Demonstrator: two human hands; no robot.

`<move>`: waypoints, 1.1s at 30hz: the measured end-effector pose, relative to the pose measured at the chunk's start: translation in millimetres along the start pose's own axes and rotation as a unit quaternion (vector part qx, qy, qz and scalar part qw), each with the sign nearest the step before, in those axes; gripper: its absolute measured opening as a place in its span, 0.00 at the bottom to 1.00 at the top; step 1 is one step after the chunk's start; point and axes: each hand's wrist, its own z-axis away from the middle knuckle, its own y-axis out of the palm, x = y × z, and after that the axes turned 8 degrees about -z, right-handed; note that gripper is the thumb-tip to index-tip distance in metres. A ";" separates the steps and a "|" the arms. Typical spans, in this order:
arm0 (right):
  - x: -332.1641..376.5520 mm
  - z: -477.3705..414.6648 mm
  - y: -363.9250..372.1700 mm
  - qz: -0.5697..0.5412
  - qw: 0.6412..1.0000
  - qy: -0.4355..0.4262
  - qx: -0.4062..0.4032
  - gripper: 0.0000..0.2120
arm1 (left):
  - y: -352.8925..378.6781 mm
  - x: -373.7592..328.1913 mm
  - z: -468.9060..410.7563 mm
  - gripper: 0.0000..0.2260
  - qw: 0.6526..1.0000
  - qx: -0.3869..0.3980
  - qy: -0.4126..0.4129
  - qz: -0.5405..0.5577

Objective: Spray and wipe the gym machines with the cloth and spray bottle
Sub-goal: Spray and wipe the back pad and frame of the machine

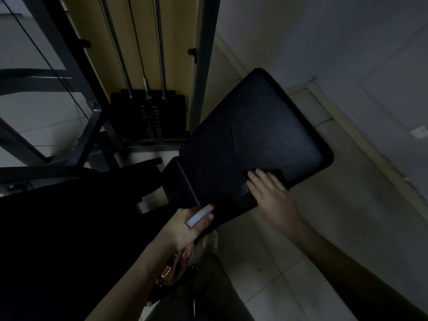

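Right hand [269,193] rests on black pad [266,126] above tiled floor [266,258].

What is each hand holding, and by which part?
The left hand grips the spray bottle round its neck, just under the white head. The right hand holds nothing: its flat fingers press a dark cloth onto the black pad.

Tiled floor [289,262] — wall socket [419,133] (white)
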 end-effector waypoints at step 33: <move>28.7 -38.8 35.8 -0.055 0.998 -0.012 0.034 0.18 | 19.8 27.0 -3.7 0.03 0.988 -0.035 -0.148 0.006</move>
